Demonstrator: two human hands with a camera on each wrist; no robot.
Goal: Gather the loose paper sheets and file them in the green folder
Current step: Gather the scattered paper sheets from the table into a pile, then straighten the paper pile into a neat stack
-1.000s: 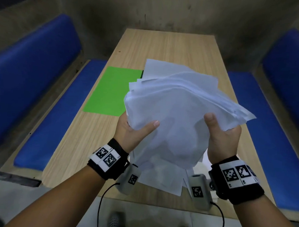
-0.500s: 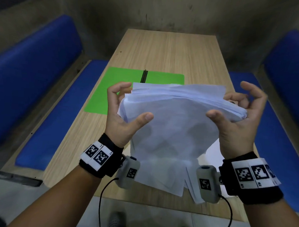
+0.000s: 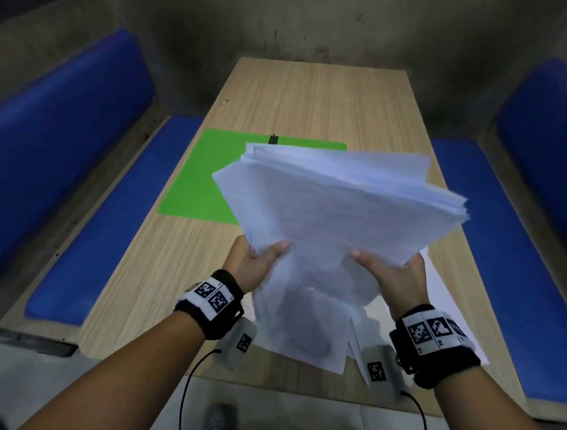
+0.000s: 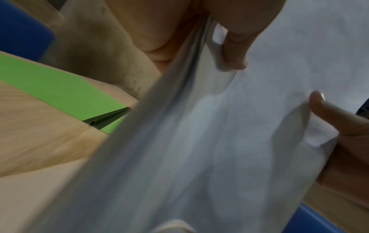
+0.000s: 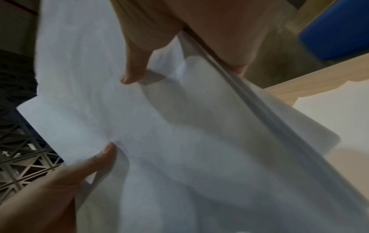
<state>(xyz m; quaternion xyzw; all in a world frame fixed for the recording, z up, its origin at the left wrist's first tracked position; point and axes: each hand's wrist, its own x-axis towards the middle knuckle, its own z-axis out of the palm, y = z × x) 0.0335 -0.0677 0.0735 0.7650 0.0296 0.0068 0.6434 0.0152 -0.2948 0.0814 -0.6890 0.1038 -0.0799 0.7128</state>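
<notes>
Behind the held paper stack (image 3: 337, 210), green folder (image 3: 199, 175) lies half hidden.

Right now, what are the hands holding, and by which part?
Both hold the stack of paper sheets by its near edge: left hand at the near-left corner, right hand at the near-right, thumbs on top.
</notes>
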